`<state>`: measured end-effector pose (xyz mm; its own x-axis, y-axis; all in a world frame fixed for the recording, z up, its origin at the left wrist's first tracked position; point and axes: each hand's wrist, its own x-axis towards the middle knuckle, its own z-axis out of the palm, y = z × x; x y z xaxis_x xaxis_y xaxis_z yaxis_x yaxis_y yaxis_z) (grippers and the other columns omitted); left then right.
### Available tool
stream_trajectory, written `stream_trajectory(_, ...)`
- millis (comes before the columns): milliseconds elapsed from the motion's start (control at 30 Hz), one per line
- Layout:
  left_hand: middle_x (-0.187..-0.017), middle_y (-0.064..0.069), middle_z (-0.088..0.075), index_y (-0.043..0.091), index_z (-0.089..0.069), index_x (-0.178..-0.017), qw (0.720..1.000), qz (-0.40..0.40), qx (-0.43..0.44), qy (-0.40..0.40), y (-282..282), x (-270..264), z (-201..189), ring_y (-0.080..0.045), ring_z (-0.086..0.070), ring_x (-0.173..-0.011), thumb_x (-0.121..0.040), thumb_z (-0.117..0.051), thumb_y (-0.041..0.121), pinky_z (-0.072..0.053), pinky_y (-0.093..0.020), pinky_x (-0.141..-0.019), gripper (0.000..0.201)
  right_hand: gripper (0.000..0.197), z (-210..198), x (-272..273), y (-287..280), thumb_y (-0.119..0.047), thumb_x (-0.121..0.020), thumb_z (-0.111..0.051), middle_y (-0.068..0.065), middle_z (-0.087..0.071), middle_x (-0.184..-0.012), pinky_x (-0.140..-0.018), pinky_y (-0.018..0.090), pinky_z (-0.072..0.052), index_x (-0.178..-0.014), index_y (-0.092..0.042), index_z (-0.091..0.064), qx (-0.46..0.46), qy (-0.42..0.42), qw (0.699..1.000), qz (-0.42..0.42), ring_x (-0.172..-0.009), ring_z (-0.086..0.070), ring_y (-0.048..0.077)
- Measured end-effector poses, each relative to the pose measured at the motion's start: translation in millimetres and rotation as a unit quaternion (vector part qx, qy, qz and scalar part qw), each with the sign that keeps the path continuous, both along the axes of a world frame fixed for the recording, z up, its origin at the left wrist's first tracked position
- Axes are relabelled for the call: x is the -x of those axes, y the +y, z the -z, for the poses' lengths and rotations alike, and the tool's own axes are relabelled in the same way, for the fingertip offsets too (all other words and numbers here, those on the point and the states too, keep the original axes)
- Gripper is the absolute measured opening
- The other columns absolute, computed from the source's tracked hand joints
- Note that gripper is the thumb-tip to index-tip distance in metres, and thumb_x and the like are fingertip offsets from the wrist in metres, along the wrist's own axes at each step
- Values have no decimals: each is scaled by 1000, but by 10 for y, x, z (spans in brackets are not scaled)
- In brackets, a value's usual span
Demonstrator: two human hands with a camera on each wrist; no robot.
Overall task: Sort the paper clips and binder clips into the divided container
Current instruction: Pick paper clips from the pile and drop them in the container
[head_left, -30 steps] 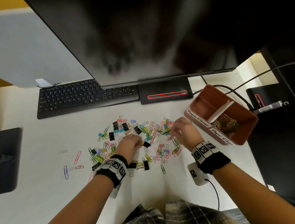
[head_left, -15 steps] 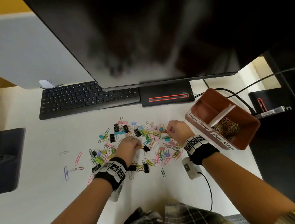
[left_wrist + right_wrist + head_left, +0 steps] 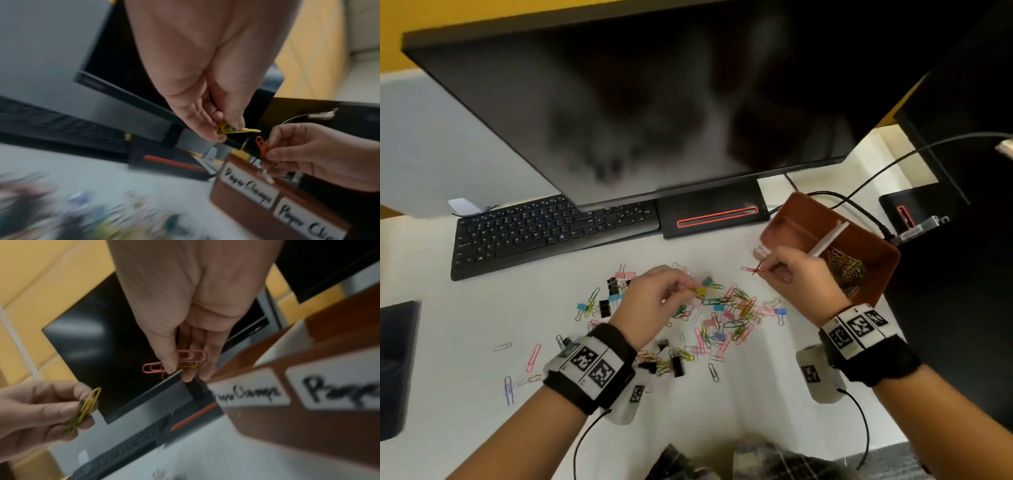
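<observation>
left hand (image 3: pixel 654 294) pinched yellow paper clips (image 3: pixel 230 130) | right hand (image 3: pixel 796 277) pinched orange paper clips (image 3: pixel 174 363) just beside divided container (image 3: pixel 887 274) rim

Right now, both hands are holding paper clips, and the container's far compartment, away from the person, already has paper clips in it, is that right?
Not quite: the clips lie in the container's near compartment; the far one looks empty in the head view. Both the left hand and right hand do hold paper clips.
</observation>
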<state>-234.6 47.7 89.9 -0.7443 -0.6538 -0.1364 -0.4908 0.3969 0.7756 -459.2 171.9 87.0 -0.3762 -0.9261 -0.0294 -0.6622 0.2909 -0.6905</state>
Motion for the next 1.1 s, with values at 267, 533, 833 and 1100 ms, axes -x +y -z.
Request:
stream_trajectory(267,-79,-2,-66,28,-64,-79,983,64,-126,116,457,1766,-261,-12,-60,-68,-78,-70,12,-50,-22,-66,17,19,-172,712,704,-6,-76,-69,4,-64,-65,-66,25,-53,-75,-21,-59,5,12,979,204,-62,-62,12)
stream_trajectory(533,-104,-5,-69,13,-66,-107,987,93,-129,0,746,2392,-6,-15,-61,-92,-92,-53,26,-44,-23,-80,24,35,78,1014,792,-9,-90,-54,8,-63,-118,-90,33,-50,-124,-16,-51,-77,-62,965,245,-108,-61,23)
stream_trajectory(833,-84,-3,-67,33,-59,-89,985,-113,-122,47,112,1017,96,-21,-65,-82,-89,-57,20,-54,-34,-72,13,19,120,526,492,-9,-85,-60,-14,-55,-89,-73,16,-47,-100,-20,-61,31,-54,996,66,-75,-55,-6)
stream_trajectory(1100,-97,-4,-62,15,-56,-107,971,-106,-47,-208,-3,30,642,-20,-61,-87,-84,-64,25,-52,-31,-77,27,46,694,-140,-124,-23,-85,-59,3,-50,-126,-97,37,-44,-128,-23,-46,-169,8,979,-117,-115,-50,22)
